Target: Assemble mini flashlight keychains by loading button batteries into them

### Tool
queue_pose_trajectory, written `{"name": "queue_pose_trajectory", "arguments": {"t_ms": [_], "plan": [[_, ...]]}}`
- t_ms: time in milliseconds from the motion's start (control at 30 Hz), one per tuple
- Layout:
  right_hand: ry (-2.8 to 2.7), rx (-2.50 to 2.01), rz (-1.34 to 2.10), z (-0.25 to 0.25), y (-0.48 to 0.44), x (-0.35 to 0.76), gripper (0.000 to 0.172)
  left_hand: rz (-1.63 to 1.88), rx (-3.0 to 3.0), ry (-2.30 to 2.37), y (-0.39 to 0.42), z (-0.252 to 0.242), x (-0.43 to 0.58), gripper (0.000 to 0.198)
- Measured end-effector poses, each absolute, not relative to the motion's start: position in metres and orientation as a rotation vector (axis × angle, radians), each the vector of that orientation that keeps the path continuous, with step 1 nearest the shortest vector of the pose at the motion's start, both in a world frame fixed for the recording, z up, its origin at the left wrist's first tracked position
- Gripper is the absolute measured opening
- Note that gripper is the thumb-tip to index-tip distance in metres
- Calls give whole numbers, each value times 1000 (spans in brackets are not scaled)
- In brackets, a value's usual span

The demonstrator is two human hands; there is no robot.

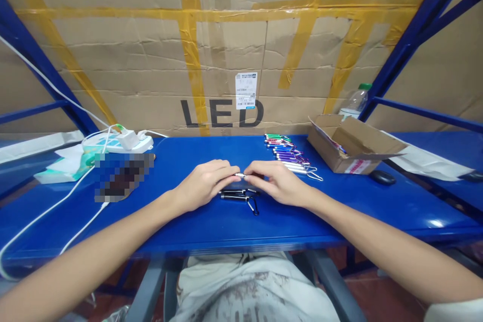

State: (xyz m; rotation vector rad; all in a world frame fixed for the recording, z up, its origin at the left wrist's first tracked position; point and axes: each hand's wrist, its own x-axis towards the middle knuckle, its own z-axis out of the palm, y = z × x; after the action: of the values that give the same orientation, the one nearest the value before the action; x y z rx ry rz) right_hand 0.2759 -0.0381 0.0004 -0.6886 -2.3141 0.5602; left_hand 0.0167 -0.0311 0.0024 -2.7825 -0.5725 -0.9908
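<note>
My left hand (207,183) and my right hand (278,182) meet over the blue table, fingertips pinched at the two ends of a small silver metal piece (240,175). Most of that piece is hidden by the fingers, so its kind is unclear. Just below the hands lie black pen-like sticks (234,197) with black carabiner clips (253,206). To the right of my right hand, several coloured pen-like sticks (283,155) with clips form a column, green at the back and silver at the front.
An open cardboard box (352,148) stands at the right, a black computer mouse (382,177) beside it and a bottle (354,101) behind. On the left are a white power strip (115,142), a tissue pack (62,168), a blurred-out object (124,178) and white cables. Cardboard walls the back.
</note>
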Motion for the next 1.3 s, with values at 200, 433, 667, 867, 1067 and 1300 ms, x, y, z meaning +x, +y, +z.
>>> {"name": "queue_pose_trajectory", "arguments": {"t_ms": [200, 433, 667, 867, 1067, 1300], "plan": [[-1972, -797, 1344, 10, -38, 272, 31, -998, -2631, -422, -33, 4, 15, 23], [-1871, -779, 1535, 12, -36, 272, 32, -988, -2546, -360, -35, 4, 16, 19], [-1923, -811, 1412, 11, -30, 273, 42, -1021, -2596, -514, -32, 3, 18, 23], [-2270, -997, 417, 6, -19, 292, 12, -1138, -2655, -811, -21, -2, 16, 26], [-2618, -929, 209, -3, -14, 301, 4, -1107, -2687, -995, -15, -2, 12, 27], [-2612, -905, 219, -8, -17, 296, 16, -1071, -2721, -978, -14, -4, 12, 26]]}}
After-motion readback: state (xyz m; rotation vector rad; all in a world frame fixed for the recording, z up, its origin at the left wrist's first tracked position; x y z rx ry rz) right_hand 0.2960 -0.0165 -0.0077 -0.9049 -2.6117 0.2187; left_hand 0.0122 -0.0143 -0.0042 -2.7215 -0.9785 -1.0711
